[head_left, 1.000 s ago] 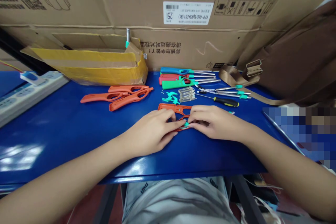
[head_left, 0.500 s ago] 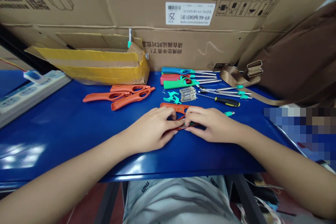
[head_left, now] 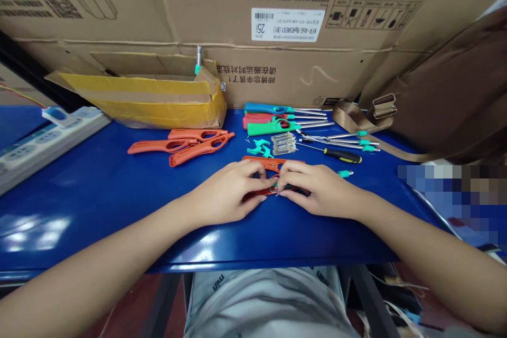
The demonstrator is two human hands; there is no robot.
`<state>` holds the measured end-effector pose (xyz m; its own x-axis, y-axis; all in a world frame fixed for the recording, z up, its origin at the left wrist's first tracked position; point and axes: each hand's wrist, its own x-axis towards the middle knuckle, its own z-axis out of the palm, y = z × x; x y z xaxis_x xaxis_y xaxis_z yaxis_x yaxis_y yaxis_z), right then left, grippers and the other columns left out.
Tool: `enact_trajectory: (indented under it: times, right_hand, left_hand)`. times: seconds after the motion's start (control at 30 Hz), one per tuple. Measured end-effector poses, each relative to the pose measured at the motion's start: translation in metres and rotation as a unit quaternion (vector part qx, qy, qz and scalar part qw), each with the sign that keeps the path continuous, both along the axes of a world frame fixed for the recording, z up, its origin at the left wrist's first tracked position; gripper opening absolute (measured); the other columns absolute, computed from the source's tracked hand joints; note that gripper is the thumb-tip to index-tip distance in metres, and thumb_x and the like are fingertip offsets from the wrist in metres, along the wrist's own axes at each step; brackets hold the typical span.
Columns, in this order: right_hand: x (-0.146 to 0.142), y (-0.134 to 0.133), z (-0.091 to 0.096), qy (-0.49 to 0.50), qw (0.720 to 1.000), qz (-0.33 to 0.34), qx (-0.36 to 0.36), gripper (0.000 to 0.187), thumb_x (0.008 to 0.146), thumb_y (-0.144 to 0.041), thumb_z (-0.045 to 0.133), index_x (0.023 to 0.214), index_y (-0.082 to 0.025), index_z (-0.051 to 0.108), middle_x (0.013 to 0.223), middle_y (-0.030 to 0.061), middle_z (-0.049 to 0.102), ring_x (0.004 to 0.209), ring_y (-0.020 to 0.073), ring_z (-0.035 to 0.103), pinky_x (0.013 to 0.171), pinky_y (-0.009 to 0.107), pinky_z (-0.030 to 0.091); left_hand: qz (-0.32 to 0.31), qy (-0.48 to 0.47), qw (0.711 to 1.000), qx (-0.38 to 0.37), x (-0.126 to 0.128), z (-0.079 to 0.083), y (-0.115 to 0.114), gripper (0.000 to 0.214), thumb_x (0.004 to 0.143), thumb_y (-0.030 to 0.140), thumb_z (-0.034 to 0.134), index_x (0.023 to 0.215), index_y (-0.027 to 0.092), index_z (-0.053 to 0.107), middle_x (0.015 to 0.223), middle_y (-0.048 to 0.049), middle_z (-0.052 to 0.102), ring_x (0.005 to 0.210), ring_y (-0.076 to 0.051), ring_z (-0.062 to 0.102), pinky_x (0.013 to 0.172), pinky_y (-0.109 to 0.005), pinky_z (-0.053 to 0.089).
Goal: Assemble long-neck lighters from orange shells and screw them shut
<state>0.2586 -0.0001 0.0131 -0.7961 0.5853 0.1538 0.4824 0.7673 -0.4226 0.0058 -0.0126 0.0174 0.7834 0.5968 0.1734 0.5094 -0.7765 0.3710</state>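
Behind the blue table [head_left: 79,190], a large carton [head_left: 190,5] stands at 12 o'clock of the hands. From my remote station I note a yellow-taped box [head_left: 146,103] between 10 and 11 o'clock, and the left hand [head_left: 232,193] and right hand [head_left: 317,190] meeting at centre. Orange handles [head_left: 186,155] lie at 10 o'clock, coloured lighters [head_left: 261,118] at 12; both groups sit beyond the work, presumably to leave it room. The lower orange half [head_left: 261,191] is under the fingertips, the upper orange half [head_left: 266,163] just beyond at 12. Left thumb and index are narrow on the lower half, I judge to steady it. Right fingers bunch closely over a green part [head_left: 274,187]; I cannot tell whether they pinch it. Clear tanks [head_left: 284,144] at 12 and teal pieces [head_left: 259,147] at 11 lie near, likely for easy reach. Against one second ago, the right hand has shifted towards 9 o'clock, the green part is more covered, and a teal-collared rod [head_left: 345,173] at 3 o'clock shows more fully
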Motion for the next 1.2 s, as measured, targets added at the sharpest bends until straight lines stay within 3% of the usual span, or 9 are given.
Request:
enact_trajectory:
  times: [0.2,0.37,0.57,0.93,1.2]
  right_hand:
    - [0.002,0.004,0.005,0.098,0.987,-0.080,-0.098,0.004,0.098,-0.024,0.056,0.096,-0.020,0.059,0.072,-0.0034,0.059,0.057,0.0097,0.050,0.057,0.023,0.039]
    - [0.004,0.009,0.001,0.136,0.968,-0.104,-0.185,0.007,0.100,-0.028,0.052,0.099,-0.021,0.051,0.079,-0.0014,0.063,0.062,0.0103,0.054,0.057,0.022,0.041]
    - [0.002,0.009,0.001,0.102,0.980,-0.075,-0.152,0.008,0.090,-0.019,0.062,0.095,-0.021,0.055,0.066,-0.0080,0.047,0.053,0.0077,0.041,0.053,0.020,0.035]
    - [0.000,0.010,-0.001,0.076,0.988,-0.066,-0.114,0.006,0.086,-0.017,0.062,0.088,-0.020,0.058,0.070,-0.0064,0.053,0.055,0.0074,0.043,0.057,0.021,0.035]
    - [0.000,0.010,0.000,0.057,0.992,-0.069,-0.094,0.007,0.084,-0.016,0.063,0.087,-0.020,0.059,0.071,-0.0055,0.055,0.057,0.0086,0.045,0.059,0.021,0.035]
  left_hand:
    - [-0.022,0.042,0.998,0.033,-0.008,0.005,0.006,0.036,0.096,0.016,0.056,0.129,0.023,0.067,0.113,-0.0095,0.065,0.106,-0.023,0.061,0.094,-0.037,0.050]
    - [-0.025,0.052,0.996,0.063,-0.010,0.006,0.008,0.040,0.097,0.017,0.054,0.135,0.023,0.064,0.122,-0.0102,0.068,0.111,-0.025,0.062,0.097,-0.040,0.050]
    - [-0.025,0.013,0.997,0.077,-0.008,0.006,0.006,0.033,0.097,0.017,0.057,0.127,0.024,0.069,0.128,-0.0072,0.071,0.116,-0.024,0.064,0.099,-0.040,0.050]
    - [-0.031,-0.017,0.996,0.082,-0.007,0.005,0.005,0.027,0.097,0.018,0.058,0.119,0.024,0.073,0.126,-0.0060,0.072,0.116,-0.023,0.064,0.100,-0.038,0.051]
    - [-0.007,-0.064,0.997,0.050,0.001,-0.010,0.005,0.022,0.099,0.021,0.059,0.115,0.022,0.074,0.117,-0.0074,0.073,0.108,-0.021,0.068,0.095,-0.036,0.055]
